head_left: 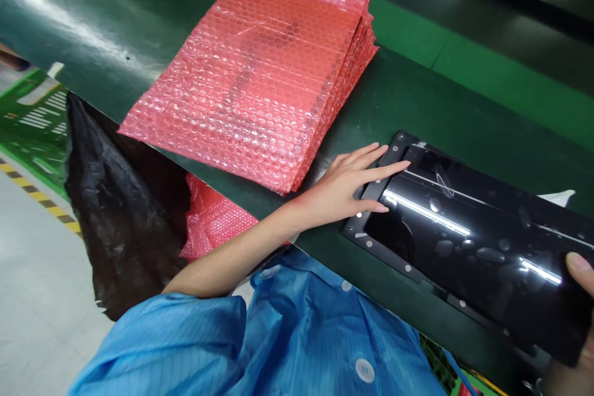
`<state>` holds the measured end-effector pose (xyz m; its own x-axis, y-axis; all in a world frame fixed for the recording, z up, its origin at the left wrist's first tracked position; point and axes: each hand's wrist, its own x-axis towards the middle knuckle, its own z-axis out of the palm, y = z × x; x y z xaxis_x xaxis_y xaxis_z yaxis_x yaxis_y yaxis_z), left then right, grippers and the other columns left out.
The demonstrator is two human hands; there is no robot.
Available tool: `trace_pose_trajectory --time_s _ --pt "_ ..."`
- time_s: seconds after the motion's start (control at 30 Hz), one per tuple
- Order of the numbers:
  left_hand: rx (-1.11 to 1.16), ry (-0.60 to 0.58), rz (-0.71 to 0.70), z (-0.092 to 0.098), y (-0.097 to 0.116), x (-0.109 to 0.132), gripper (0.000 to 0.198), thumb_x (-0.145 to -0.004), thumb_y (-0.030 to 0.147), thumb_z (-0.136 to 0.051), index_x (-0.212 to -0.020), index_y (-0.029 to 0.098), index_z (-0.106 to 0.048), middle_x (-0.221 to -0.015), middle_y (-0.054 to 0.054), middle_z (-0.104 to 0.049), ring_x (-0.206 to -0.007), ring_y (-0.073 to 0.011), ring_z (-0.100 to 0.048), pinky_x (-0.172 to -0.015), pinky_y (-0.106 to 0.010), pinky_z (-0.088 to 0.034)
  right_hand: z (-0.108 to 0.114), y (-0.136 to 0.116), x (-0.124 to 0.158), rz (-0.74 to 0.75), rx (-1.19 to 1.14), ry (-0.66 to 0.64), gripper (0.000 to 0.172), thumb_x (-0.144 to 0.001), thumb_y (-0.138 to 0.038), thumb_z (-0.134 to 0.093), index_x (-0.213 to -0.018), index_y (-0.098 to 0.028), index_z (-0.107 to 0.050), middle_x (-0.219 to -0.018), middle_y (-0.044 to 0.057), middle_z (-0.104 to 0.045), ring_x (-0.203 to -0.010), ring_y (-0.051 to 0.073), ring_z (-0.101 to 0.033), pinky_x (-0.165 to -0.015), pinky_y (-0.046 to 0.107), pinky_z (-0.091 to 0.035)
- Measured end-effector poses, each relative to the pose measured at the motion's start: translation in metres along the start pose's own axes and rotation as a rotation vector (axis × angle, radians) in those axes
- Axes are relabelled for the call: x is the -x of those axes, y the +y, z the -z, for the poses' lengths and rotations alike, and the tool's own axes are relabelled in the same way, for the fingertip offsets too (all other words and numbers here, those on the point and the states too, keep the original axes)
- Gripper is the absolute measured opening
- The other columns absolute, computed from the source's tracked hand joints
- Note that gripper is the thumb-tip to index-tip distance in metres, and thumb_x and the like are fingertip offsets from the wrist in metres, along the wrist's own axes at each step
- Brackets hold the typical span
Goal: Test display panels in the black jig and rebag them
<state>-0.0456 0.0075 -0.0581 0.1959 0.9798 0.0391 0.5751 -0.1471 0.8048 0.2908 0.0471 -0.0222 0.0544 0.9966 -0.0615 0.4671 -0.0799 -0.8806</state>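
A long glossy black panel lies on the dark green table surface, with small screw tabs along its frame. My left hand rests flat on the panel's left end, fingers stretched out and spread. My right hand is at the frame's right edge, its thumb on top of the panel's right end and the other fingers hidden beneath it. Just left of my left hand sits a stack of pink bubble-wrap bags.
A black plastic bag hangs off the table's near edge, with more pink bubble wrap beside it below the table. My blue coat fills the bottom. A white scrap lies behind the panel. Floor with yellow-black tape is at left.
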Motion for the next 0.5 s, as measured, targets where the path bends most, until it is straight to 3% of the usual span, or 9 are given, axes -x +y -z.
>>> trace_pose_trajectory --time_s 0.2,0.33,0.4,0.5 --pt "-0.045 -0.001 -0.014 -0.001 -0.002 0.000 0.052 -0.090 0.036 -0.070 -0.140 0.036 -0.057 -0.165 -0.010 -0.027 -0.154 -0.0290 -0.021 -0.119 -0.051 -0.018 0.006 -0.004 0.003 0.018 0.008 -0.057 0.039 -0.092 -0.040 -0.066 -0.131 -0.044 -0.064 -0.121 -0.005 -0.071 -0.135 0.031 -0.049 -0.107 0.054 -0.050" --pt "-0.065 -0.018 -0.023 -0.001 -0.001 0.000 0.046 -0.090 0.032 -0.070 -0.136 0.034 -0.061 -0.165 -0.012 -0.026 -0.154 -0.0295 -0.020 -0.119 -0.051 -0.019 0.007 -0.003 0.001 0.046 0.021 -0.068 0.043 -0.092 -0.038 -0.066 -0.135 -0.041 -0.062 -0.127 -0.005 -0.068 -0.146 0.029 -0.032 -0.122 0.053 -0.035" --pt "-0.062 -0.019 -0.028 -0.001 -0.001 0.000 0.045 -0.091 0.031 -0.069 -0.135 0.035 -0.061 -0.165 -0.012 -0.026 -0.154 -0.0300 -0.020 -0.119 -0.052 -0.020 0.009 0.001 0.000 0.041 0.037 -0.049 0.042 -0.092 -0.037 -0.067 -0.133 -0.043 -0.063 -0.127 -0.007 -0.068 -0.146 0.028 -0.031 -0.123 0.049 -0.034" --pt "-0.062 -0.018 -0.027 -0.001 -0.001 0.000 0.045 -0.091 0.032 -0.069 -0.135 0.036 -0.062 -0.165 -0.010 -0.025 -0.154 -0.0301 -0.020 -0.118 -0.054 -0.020 0.014 0.009 -0.004 0.012 0.021 -0.013 0.036 -0.090 -0.035 -0.070 -0.124 -0.046 -0.068 -0.131 -0.011 -0.065 -0.144 0.028 -0.037 -0.114 0.047 -0.047"
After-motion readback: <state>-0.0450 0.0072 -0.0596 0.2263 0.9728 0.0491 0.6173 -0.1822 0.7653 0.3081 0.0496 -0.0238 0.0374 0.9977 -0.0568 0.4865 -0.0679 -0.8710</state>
